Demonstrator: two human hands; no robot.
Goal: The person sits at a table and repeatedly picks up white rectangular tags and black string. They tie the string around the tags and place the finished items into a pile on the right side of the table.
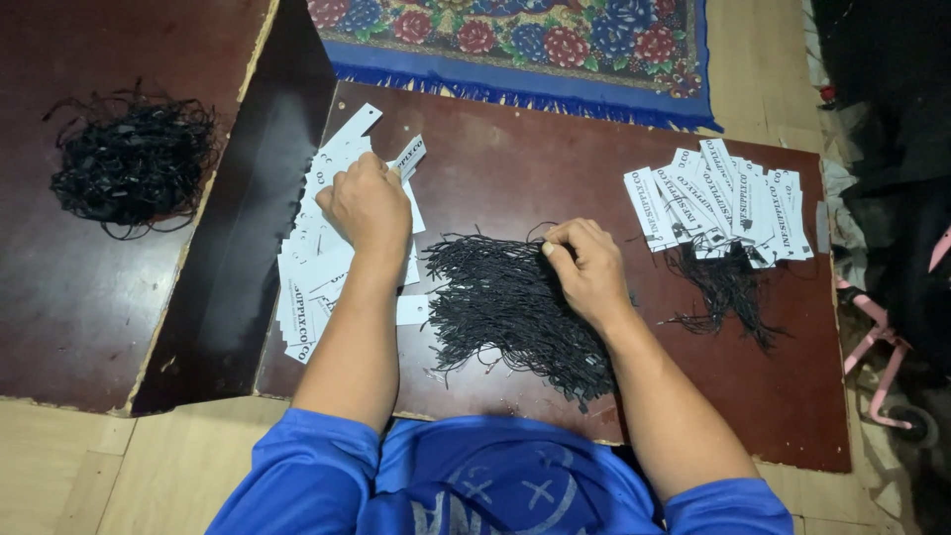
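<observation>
- Your left hand (369, 203), left of centre in the frame, is closed on a single white paper tag (408, 159), pinched at the fingertips just above the knuckles.
- Under and around that hand lies a loose heap of white tags (309, 272), fanned out along the left edge of the bench (515, 163); one stray tag sits just right of your forearm.
- Your right hand (586, 267), at centre frame, has its fingers drawn together on strands at the upper right edge of the pile of black strings (500, 307).
- That string pile lies between your two hands, touching the right one and just beside the tag heap.
- At the upper right of the frame, well apart from both hands, a row of finished tags (723, 203) lies overlapped, with black strings trailing below them.
- The bench is a dark reddish-brown board resting low on a pale wooden floor (119, 466).
- A second brown board (69, 297) sits at the left of the frame, carrying a tangled bundle of black strings (134, 159) in the upper left.
- A blue-fringed floral rug (515, 40) lies across the top of the frame.
- Your blue sleeves fill the bottom edge.
</observation>
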